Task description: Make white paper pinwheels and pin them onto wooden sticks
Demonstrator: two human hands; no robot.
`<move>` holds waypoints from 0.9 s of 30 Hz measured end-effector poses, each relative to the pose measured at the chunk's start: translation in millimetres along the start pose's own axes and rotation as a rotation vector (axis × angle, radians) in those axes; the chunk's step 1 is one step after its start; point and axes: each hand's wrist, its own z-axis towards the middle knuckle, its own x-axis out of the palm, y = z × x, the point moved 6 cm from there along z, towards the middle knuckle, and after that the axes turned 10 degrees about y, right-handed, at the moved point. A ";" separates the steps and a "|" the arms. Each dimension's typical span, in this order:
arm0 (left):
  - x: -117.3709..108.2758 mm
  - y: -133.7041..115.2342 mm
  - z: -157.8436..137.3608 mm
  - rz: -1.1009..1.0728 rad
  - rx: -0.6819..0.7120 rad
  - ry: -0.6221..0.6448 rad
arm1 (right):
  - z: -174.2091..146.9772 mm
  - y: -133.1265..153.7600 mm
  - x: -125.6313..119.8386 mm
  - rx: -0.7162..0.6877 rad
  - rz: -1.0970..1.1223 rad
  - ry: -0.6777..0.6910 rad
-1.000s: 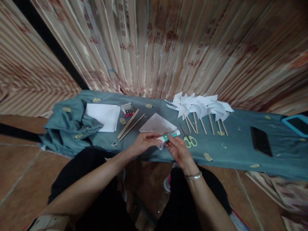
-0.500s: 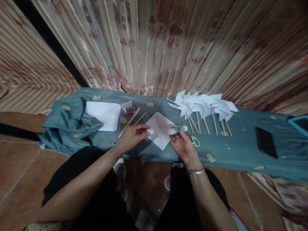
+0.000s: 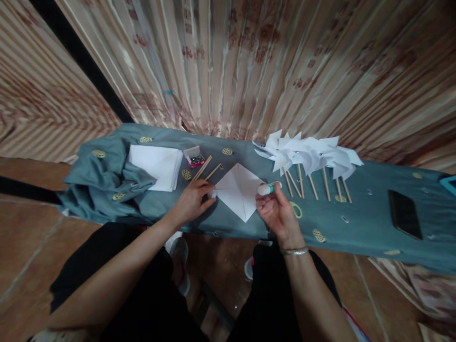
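A square white sheet of paper point(image 3: 235, 199) with crease lines lies cornerwise on the cloth between my hands. My right hand point(image 3: 280, 213) grips a white and green glue stick point(image 3: 270, 188) above the paper's right corner, its white end pointing left. At the left corner my left hand point(image 3: 195, 199) is closed, thumb and fingers pinching a small white cap point(image 3: 213, 194), mostly hidden by the fingers. Green scissor handles point(image 3: 296, 210) show just beyond my right hand, partly covered by it.
Left of the paper are wooden sticks point(image 3: 202, 168), an open box of metal pins point(image 3: 194, 157) and a stack of white paper point(image 3: 156, 164). Several paper pinwheels point(image 3: 309, 154) on sticks lie at the back right. A black phone point(image 3: 405, 213) rests farther right on the green tablecloth point(image 3: 366, 223).
My left hand has drawn away to the left with the cap, off the paper's middle. The glue stick's white end has turned more towards me. The whole view has shifted slightly.
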 end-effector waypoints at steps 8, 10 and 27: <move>-1.5 4.4 -3.8 -0.010 0.010 0.020 | 1.0 -6.7 11.1 0.067 0.095 0.023; -2.1 6.8 -4.8 0.015 -0.002 0.038 | 1.5 -6.9 12.0 0.063 0.073 0.035; 52.4 -64.8 12.8 0.081 0.292 0.079 | 21.1 24.9 9.4 -0.310 -0.849 -0.051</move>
